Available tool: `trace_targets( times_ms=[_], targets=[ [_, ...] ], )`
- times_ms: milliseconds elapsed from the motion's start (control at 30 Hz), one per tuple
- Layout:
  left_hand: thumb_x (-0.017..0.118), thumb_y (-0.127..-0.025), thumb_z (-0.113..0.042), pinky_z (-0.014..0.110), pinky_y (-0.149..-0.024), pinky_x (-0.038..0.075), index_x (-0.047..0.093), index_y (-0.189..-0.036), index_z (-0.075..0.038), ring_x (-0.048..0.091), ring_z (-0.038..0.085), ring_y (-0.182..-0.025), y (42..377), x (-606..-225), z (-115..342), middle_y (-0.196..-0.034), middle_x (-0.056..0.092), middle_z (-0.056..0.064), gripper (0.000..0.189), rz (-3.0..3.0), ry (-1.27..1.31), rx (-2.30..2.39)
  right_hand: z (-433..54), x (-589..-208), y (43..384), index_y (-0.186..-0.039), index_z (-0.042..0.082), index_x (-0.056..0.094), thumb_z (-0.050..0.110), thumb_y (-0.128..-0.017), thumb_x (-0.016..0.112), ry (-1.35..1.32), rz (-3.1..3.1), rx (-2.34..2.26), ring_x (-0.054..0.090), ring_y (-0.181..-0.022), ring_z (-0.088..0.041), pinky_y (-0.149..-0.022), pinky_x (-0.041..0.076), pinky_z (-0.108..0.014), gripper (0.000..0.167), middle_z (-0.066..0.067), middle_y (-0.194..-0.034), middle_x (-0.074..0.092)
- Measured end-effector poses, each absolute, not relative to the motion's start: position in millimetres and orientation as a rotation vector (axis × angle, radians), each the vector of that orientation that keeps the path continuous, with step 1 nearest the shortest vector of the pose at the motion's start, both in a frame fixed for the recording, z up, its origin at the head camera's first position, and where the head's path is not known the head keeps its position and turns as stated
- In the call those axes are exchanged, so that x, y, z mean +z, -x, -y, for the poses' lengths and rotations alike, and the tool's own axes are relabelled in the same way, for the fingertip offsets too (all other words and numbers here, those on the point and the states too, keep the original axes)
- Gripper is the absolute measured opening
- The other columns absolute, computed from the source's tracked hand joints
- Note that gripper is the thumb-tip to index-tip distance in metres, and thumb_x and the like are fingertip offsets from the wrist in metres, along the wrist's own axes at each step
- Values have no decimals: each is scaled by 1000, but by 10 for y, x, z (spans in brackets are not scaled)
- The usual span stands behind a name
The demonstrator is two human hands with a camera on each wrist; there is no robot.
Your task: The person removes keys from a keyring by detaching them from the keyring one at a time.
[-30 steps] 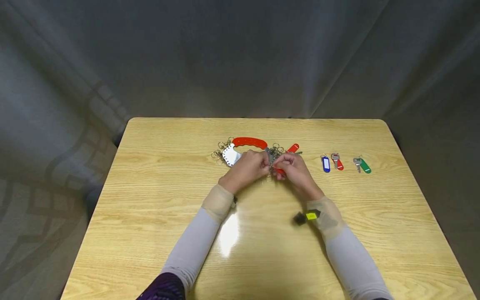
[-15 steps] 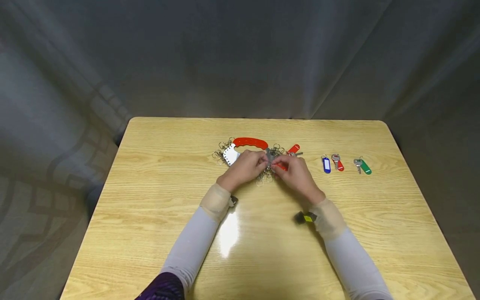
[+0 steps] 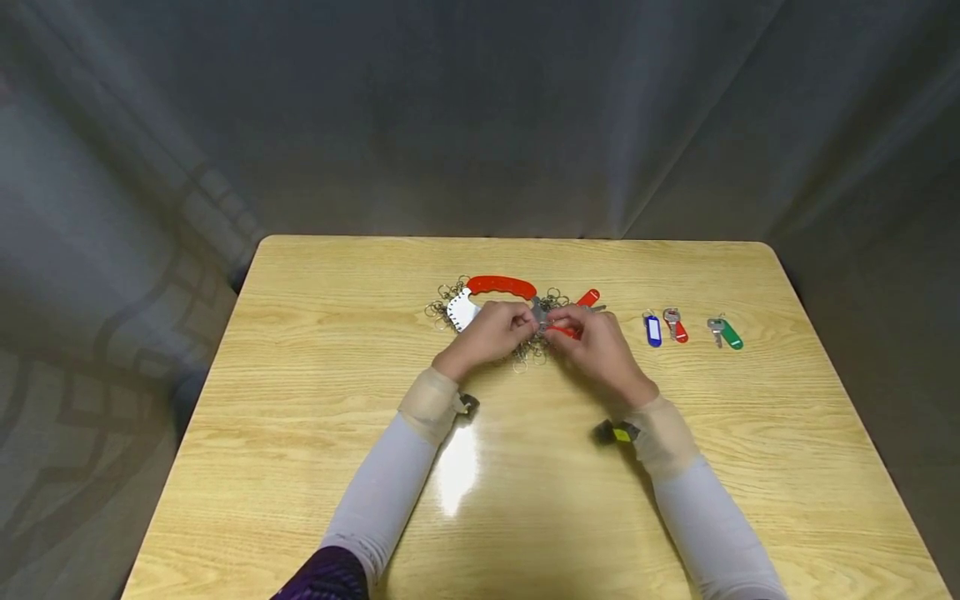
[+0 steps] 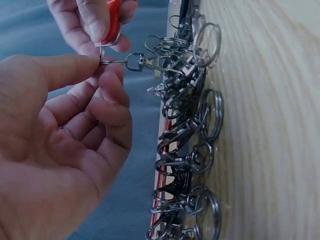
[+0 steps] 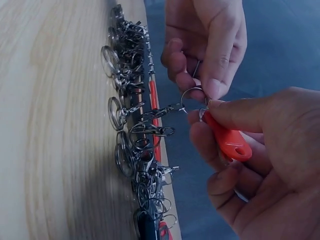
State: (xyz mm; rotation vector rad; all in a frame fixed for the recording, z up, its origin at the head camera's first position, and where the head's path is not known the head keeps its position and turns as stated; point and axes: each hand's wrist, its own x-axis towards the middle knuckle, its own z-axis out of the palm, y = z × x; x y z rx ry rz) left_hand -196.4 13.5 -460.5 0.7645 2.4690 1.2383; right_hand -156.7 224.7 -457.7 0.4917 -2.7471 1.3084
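Observation:
My left hand (image 3: pixel 489 335) pinches a split ring (image 4: pixel 114 62) between thumb and index finger. The ring hangs on a swivel clasp (image 4: pixel 142 62), one of several along the edge of a curved metal key holder (image 3: pixel 461 310) with a red handle (image 3: pixel 501 287). My right hand (image 3: pixel 598 350) holds a red key tag (image 5: pixel 228 140) by thumb and fingers, its small wire loop right at the split ring. Both hands meet over the holder's right side and hide part of its plate.
A red tag (image 3: pixel 589 297) with a key lies just beyond my right hand. Further right on the wooden table (image 3: pixel 795 467) are a blue tag (image 3: pixel 652 330), a red tag with a key (image 3: pixel 678 327) and a green tag (image 3: pixel 729 333) with a key. Grey curtains (image 3: pixel 480 117) surround the table.
Both hands stay close together at the holder. My right hand has turned and shifted slightly right with the red tag; more of the rings below the hands shows than a second ago.

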Motion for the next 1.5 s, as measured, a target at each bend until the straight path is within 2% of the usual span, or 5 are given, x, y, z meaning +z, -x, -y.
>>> trace_targets(
  times_ms=[467, 800, 1067, 1333, 1500],
  targets=[
    [68, -104, -11, 21, -70, 53, 76, -104, -4, 60, 12, -70, 1958, -4598, -115, -89, 72, 6, 11, -2435, -786, 1297, -2277, -4697, 1619, -106, 2, 81, 4, -91, 82, -245, 2750, 1432, 71, -87, -21, -71, 51, -19, 15, -12, -101, 80],
    [66, -104, -12, 22, -75, 55, 78, -106, -6, 64, 12, -78, 1962, -4654, -103, -93, 74, 3, 13, -2440, -737, 1250, -2251, -4694, 1598, -108, 2, 79, 1, -94, 77, -366, 2750, 1247, 50, -58, -15, -56, 43, -25, 14, -13, -100, 80],
    [68, -104, -17, 22, -69, 54, 78, -109, -7, 60, 11, -72, 1944, -4646, -136, -95, 75, 3, 15, -2406, -709, 1246, -2219, -4677, 1563, -108, 1, 79, 1, -94, 78, -562, 2654, 1077, 75, -99, -32, -87, 59, -49, 14, -15, -108, 79],
    [70, -104, -18, 19, -57, 43, 79, -105, -6, 51, 8, -61, 1934, -4651, -155, -91, 76, 5, 15, -2421, -713, 1241, -2199, -4663, 1562, -106, -1, 79, -1, -93, 79, -633, 2595, 1101, 73, -89, -26, -79, 57, -40, 13, -14, -105, 80],
    [72, -102, -16, 20, -64, 50, 79, -104, -5, 56, 10, -66, 1926, -4649, -151, -90, 75, 4, 13, -2419, -719, 1279, -2202, -4665, 1564, -107, -2, 79, -2, -93, 78, -595, 2604, 1119, 62, -71, -17, -66, 50, -27, 14, -16, -103, 80]
  ],
)
